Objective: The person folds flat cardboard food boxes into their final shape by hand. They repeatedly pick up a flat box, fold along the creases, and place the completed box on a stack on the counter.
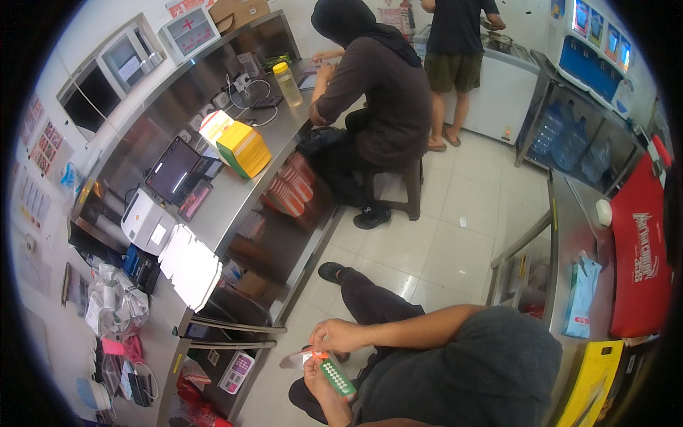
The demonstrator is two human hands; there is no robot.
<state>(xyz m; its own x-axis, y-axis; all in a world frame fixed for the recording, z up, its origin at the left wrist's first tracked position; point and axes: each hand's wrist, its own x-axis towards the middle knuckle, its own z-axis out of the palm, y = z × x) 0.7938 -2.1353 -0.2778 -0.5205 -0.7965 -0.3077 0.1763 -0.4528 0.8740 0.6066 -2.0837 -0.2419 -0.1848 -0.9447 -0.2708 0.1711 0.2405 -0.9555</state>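
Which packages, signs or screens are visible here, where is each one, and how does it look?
Green strip: narrow, white-dotted, in the left hand, right hand above it.
Yellow box: steel counter, green side.
Tablet screen: dark, tilted, left of the box.
Red mat: right counter, white print.

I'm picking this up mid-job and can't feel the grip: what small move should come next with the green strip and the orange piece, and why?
Probably keep the left hand steady on the green strip and let the right hand work the orange piece at the strip's upper end. Both hands already meet there, above the lap, and the strip is held only at one end.
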